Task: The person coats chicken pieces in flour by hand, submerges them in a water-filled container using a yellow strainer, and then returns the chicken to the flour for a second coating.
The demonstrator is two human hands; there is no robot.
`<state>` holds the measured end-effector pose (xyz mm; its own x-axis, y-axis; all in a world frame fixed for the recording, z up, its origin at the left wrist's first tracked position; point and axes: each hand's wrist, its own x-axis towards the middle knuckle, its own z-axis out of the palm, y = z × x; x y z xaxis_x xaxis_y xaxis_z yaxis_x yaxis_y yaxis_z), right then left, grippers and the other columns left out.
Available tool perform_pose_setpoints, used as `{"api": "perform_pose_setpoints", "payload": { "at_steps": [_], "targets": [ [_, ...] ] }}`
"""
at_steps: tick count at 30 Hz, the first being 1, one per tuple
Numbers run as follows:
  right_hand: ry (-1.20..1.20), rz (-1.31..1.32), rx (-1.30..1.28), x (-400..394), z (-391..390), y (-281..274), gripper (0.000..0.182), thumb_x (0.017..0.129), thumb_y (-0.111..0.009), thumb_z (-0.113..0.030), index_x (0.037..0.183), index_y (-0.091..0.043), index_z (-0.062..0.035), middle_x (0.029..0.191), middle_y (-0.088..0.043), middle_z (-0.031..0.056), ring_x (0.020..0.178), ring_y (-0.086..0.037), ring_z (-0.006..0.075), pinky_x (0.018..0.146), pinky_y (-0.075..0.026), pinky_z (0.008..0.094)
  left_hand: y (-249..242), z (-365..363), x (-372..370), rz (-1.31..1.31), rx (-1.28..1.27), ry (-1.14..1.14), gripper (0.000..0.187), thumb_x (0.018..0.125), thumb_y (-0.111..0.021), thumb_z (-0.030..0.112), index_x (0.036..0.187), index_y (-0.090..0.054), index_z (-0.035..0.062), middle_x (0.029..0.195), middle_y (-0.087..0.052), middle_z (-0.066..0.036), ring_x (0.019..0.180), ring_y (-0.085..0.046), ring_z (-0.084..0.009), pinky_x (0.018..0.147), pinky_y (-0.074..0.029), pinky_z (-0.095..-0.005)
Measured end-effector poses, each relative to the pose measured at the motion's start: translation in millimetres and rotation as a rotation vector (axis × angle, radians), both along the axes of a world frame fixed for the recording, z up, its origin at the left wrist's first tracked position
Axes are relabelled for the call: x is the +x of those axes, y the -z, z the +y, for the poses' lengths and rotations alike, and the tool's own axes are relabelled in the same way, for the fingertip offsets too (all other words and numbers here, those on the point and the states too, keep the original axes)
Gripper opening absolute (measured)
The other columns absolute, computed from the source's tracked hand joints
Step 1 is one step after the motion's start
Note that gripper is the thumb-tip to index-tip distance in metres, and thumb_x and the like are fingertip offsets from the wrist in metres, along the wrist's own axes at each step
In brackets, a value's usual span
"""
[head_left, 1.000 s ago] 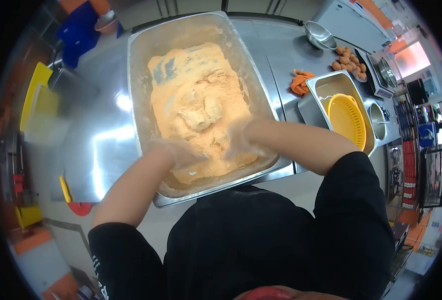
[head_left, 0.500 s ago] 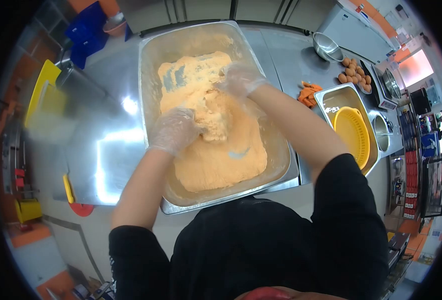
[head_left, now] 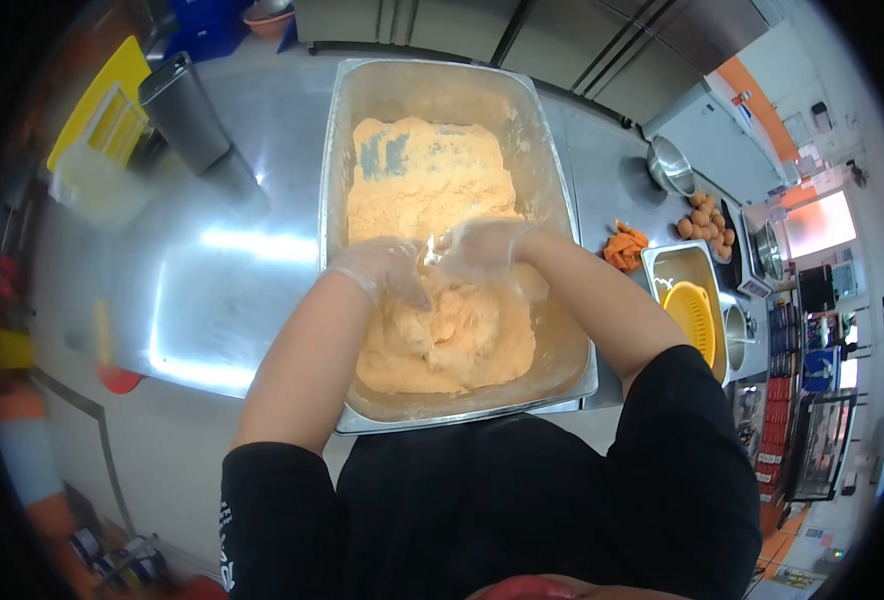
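— Both hands are in the tray, yes? What are they doing?

— Left hand [head_left: 387, 268] and right hand [head_left: 482, 250] meet at the middle of the deep steel tray [head_left: 347, 150], each in a thin, crinkled clear glove. They press side by side, nearly touching, into the pale orange crumbly mix [head_left: 432, 200], fingers curled down into it. Whether either one grips a lump I cannot tell; the fingertips are buried.

— How does the mix look?

— Dry and powdery at the far end, fairly flat, with grey bare patches. Nearer the hands it is lumpy and folded, heaped toward the near wall.

— And around the tray?

— It sits on a shiny steel worktop [head_left: 222, 290]. To the right lie orange carrot pieces [head_left: 625, 247], a smaller steel pan [head_left: 662, 265] holding a round yellow colander [head_left: 692, 315], brown eggs [head_left: 704, 217] and a round steel bowl [head_left: 670, 162]. Far left stands a tall grey metal container [head_left: 187, 110].
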<state>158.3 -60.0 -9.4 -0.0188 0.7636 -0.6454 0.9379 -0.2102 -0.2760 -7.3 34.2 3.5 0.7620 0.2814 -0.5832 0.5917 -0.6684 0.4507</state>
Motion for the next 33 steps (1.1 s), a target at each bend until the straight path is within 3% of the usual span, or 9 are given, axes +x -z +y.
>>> {"api": "perform_pose_setpoints", "payload": {
  "at_steps": [6, 8, 12, 15, 18, 22, 25, 27, 33],
  "targets": [
    [-0.054, -0.433, 0.000, 23, -1, -9, 0.040, 0.088, -0.047, -0.038, 0.108, -0.066, -0.0085, 0.112, -0.064, 0.0136, 0.100, -0.060, 0.0277, 0.086, -0.046, 0.0365, -3, -19, 3, 0.267, 0.060, 0.181, 0.071, 0.076, -0.070, 0.052, 0.130, -0.055, 0.0084, 0.126, -0.060, -0.011, 0.117, -0.055, -0.0262, 0.097, -0.043, -0.0370],
    [-0.193, -0.461, -0.178, 47, 1, 52, 0.038, 0.087, -0.048, -0.036, 0.103, -0.068, -0.0080, 0.109, -0.065, 0.0147, 0.096, -0.061, 0.0284, 0.084, -0.047, 0.0371, -2, -23, 0, 0.246, 0.085, 0.273, 0.067, 0.079, -0.066, 0.053, 0.128, -0.056, 0.0081, 0.124, -0.060, -0.011, 0.116, -0.056, -0.0263, 0.096, -0.043, -0.0374],
    [-0.751, -0.430, -0.463, 10, -43, 36, 0.035, 0.084, -0.050, -0.033, 0.096, -0.070, -0.0059, 0.099, -0.066, 0.0172, 0.090, -0.063, 0.0304, 0.078, -0.049, 0.0390, 1, -32, -4, 0.288, 0.069, 0.375, 0.061, 0.084, -0.058, 0.052, 0.125, -0.057, 0.0073, 0.117, -0.063, -0.012, 0.113, -0.057, -0.0270, 0.096, -0.043, -0.0375],
    [-0.282, -0.059, -0.186, -16, -94, 37, 0.033, 0.085, -0.049, -0.028, 0.098, -0.069, -0.0045, 0.097, -0.066, 0.0194, 0.089, -0.064, 0.0305, 0.074, -0.050, 0.0398, 1, -35, -6, 0.303, 0.029, 0.402, 0.057, 0.088, -0.051, 0.051, 0.124, -0.057, 0.0067, 0.112, -0.064, -0.013, 0.111, -0.058, -0.0275, 0.095, -0.044, -0.0375],
    [0.073, 0.202, -0.250, -34, -107, 23, 0.036, 0.090, -0.046, -0.029, 0.099, -0.068, -0.0017, 0.101, -0.064, 0.0207, 0.095, -0.063, 0.0303, 0.075, -0.050, 0.0406, 4, -35, -6, 0.251, -0.047, 0.284, 0.055, 0.092, -0.045, 0.051, 0.122, -0.058, 0.0061, 0.107, -0.066, -0.015, 0.108, -0.060, -0.0281, 0.095, -0.044, -0.0375],
    [0.528, 0.191, 0.090, -46, -117, 1, 0.047, 0.091, -0.046, -0.041, 0.104, -0.064, -0.0001, 0.104, -0.065, 0.0180, 0.100, -0.060, 0.0341, 0.084, -0.046, 0.0402, 4, -27, -10, 0.067, -0.129, -0.110, 0.055, 0.098, -0.033, 0.050, 0.120, -0.058, 0.0056, 0.100, -0.067, -0.016, 0.106, -0.061, -0.0289, 0.095, -0.043, -0.0376],
    [0.682, 0.148, -0.071, -39, -113, -32, 0.047, 0.094, -0.042, -0.041, 0.111, -0.060, -0.0011, 0.110, -0.064, 0.0162, 0.103, -0.059, 0.0352, 0.086, -0.046, 0.0399, 2, -24, -34, -0.114, 0.040, 0.105, 0.057, 0.097, -0.032, 0.050, 0.123, -0.057, 0.0059, 0.112, -0.065, -0.015, 0.110, -0.059, -0.0285, 0.098, -0.041, -0.0382],
    [0.391, -0.124, -0.350, -49, -111, -45, 0.043, 0.093, -0.043, -0.037, 0.114, -0.059, -0.0018, 0.112, -0.063, 0.0153, 0.104, -0.058, 0.0355, 0.085, -0.046, 0.0396, -6, -40, -42, 0.017, 0.200, 0.377, 0.053, 0.096, -0.035, 0.047, 0.121, -0.058, 0.0055, 0.113, -0.064, -0.015, 0.109, -0.059, -0.0288, 0.097, -0.042, -0.0387],
    [-0.154, 0.277, 0.016, -75, -110, 53, 0.038, 0.086, -0.056, -0.037, 0.098, -0.069, -0.0037, 0.093, -0.065, 0.0214, 0.087, -0.063, 0.0292, 0.076, -0.048, 0.0368, -14, -81, -45, 0.226, 0.236, 0.743, 0.043, 0.093, -0.045, 0.036, 0.117, -0.060, 0.0042, 0.115, -0.062, -0.016, 0.109, -0.059, -0.0297, 0.095, -0.044, -0.0401]
  ]
}}
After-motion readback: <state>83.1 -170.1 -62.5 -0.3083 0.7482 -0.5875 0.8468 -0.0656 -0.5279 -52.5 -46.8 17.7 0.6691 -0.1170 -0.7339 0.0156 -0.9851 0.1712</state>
